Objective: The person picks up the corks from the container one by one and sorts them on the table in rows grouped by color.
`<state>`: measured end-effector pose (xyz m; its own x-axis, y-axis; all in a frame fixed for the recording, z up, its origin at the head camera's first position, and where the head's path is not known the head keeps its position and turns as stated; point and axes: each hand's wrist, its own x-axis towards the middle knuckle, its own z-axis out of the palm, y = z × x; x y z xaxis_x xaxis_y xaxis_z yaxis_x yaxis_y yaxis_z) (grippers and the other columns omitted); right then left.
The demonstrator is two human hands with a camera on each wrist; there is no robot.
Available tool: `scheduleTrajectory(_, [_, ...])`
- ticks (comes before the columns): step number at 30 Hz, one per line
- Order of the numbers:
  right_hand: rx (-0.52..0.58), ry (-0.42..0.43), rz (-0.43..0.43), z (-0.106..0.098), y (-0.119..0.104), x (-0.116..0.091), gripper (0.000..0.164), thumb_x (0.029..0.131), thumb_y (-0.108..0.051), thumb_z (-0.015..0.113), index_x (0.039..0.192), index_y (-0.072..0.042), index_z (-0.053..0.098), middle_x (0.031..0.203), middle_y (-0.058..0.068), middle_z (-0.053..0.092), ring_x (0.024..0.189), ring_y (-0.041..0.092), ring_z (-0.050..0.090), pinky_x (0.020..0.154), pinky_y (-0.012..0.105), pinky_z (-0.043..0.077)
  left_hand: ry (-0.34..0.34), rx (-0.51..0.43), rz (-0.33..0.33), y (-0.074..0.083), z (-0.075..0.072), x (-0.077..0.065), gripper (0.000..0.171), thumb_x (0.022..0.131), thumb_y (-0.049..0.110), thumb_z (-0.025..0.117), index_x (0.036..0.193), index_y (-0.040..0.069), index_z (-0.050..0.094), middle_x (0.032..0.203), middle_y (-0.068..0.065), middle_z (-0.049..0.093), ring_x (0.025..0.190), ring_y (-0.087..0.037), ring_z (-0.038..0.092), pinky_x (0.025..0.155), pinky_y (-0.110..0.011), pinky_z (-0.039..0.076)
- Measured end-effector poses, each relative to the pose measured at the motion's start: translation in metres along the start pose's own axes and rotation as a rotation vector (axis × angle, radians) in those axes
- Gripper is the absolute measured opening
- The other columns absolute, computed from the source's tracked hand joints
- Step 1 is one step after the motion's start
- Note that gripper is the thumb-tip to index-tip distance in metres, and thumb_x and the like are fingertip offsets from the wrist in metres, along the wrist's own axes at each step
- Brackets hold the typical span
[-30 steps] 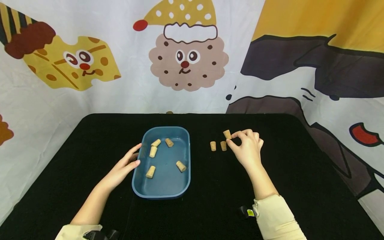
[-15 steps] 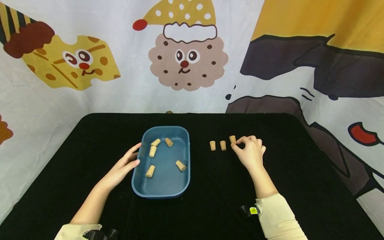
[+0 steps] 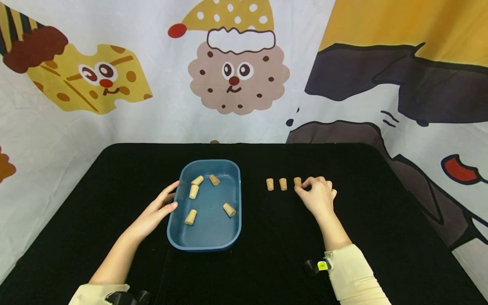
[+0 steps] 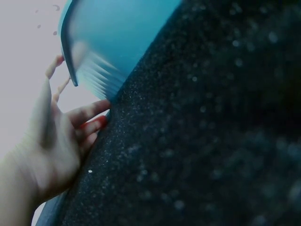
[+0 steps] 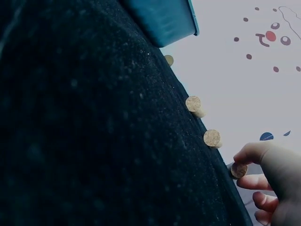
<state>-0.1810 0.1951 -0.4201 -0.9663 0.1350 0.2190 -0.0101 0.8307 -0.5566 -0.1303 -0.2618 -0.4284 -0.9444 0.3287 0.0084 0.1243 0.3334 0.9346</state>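
My right hand (image 3: pixel 318 197) pinches a small tapered cork (image 3: pixel 297 181) between thumb and fingertips, low over the black table. The right wrist view shows that cork (image 5: pixel 239 170) end-on, with the thumb above it. To its left lie two more corks, a middle one (image 3: pixel 283 184) and an outer one (image 3: pixel 270 184), spaced in a row. My left hand (image 3: pixel 150 218) rests against the left side of a blue plastic tray (image 3: pixel 211 231), fingers mostly straight. In the left wrist view its fingertips (image 4: pixel 101 106) touch the ribbed tray wall (image 4: pixel 101 75).
Several corks lie scattered inside the tray, among them one at the right (image 3: pixel 229 210) and one at the lower left (image 3: pixel 190 217). Black cloth (image 3: pixel 274 254) covers the table. Behind its far edge hangs a white cartoon curtain (image 3: pixel 160 118).
The right hand has lowered the cork and carried it slightly right, from above the middle cork to the right end of the row. The left hand and the tray stay in place.
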Motion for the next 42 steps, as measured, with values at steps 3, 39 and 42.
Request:
scheduleTrajectory(3, [-0.001, -0.025, 0.012, 0.001, 0.001, 0.000, 0.025, 0.083, -0.032, 0.068, 0.078, -0.007, 0.064, 0.104, 0.020, 0.056, 0.099, 0.039, 0.042, 0.079, 0.055, 0.029, -0.001, -0.005, 0.002, 0.000, 0.000, 0.000, 0.060, 0.102, 0.021, 0.044, 0.154, 0.022, 0.015, 0.149, -0.031, 0.022, 0.132, -0.053, 0.026, 0.097, -0.066, 0.034])
scheduleTrajectory(39, [0.068, 0.107, -0.145, -0.019, -0.026, -0.003, 0.025, 0.085, -0.030, 0.070, 0.093, -0.006, 0.068, 0.106, 0.014, 0.052, 0.102, 0.036, 0.041, 0.085, 0.055, 0.027, 0.013, 0.024, -0.008, 0.000, 0.001, 0.001, 0.061, 0.102, 0.022, 0.045, 0.155, 0.023, 0.015, 0.148, -0.032, 0.025, 0.131, -0.054, 0.028, 0.098, -0.067, 0.032])
scheduleTrajectory(42, [0.092, 0.130, -0.211, -0.020, -0.033, -0.004, 0.022, 0.085, -0.026, 0.071, 0.095, -0.007, 0.069, 0.105, 0.013, 0.052, 0.103, 0.035, 0.041, 0.087, 0.055, 0.027, 0.015, 0.023, -0.007, -0.001, 0.001, 0.001, 0.061, 0.102, 0.022, 0.045, 0.155, 0.022, 0.015, 0.147, -0.033, 0.026, 0.131, -0.053, 0.028, 0.098, -0.067, 0.033])
